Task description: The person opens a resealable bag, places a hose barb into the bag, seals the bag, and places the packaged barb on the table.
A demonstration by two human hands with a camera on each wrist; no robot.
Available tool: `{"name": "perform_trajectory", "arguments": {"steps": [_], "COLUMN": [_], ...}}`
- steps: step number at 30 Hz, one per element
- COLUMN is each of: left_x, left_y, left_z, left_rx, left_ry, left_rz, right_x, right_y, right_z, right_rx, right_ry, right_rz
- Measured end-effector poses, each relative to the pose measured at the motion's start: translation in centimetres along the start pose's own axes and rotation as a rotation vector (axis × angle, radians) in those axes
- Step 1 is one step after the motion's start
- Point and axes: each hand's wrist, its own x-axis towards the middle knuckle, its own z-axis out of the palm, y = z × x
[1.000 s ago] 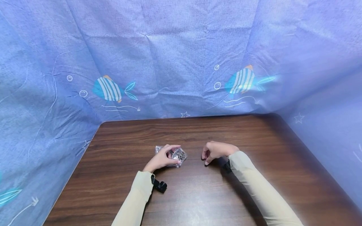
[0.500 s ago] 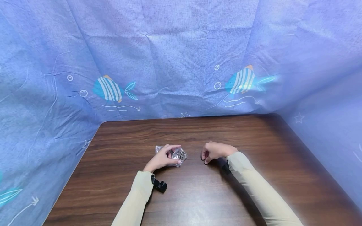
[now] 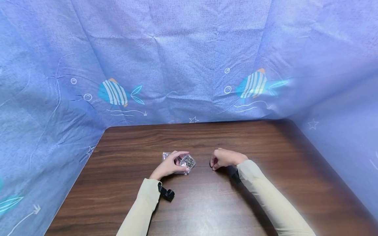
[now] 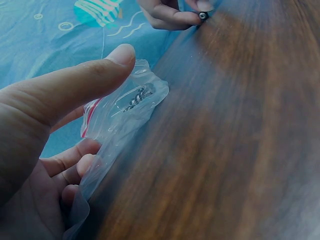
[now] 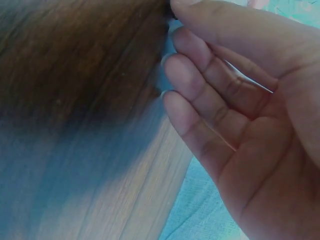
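Note:
My left hand (image 3: 169,166) holds a clear zip bag (image 4: 117,120) on the table, thumb on one side and fingers behind it. Dark metal screws (image 3: 189,162) show through the plastic near the bag's opening. To the right, a short gap away, my right hand (image 3: 226,157) is low over the wood. Its thumb and index fingertip pinch a small dark screw (image 4: 203,15), whose round head shows a pale centre in the left wrist view. In the right wrist view the other fingers are loosely bent, and the pinch is mostly cut off at the top edge.
Both hands work over a dark brown wooden table (image 3: 189,137). A blue cloth (image 3: 183,65) with printed fish hangs behind it and at both sides. Black wrist straps with cameras sit at the cuffs, the left one (image 3: 167,193) close to the tabletop.
My right thumb has drawn up to the index fingertip, and the right wrist has shifted slightly left. The left hand and the bag have stayed where they were.

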Motion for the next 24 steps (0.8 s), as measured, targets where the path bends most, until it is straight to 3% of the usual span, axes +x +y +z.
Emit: {"name": "perform_trajectory", "arguments": {"steps": [24], "left_x": [0.04], "left_y": [-0.11], "left_z": [0.01], "left_rx": [-0.008], "left_ry": [-0.003], "left_rz": [0.001], "right_x": [0.29], "right_y": [-0.81], "right_z": [-0.77], "right_rx": [0.010], "right_ry": [0.024], "right_rz": [-0.065]}}
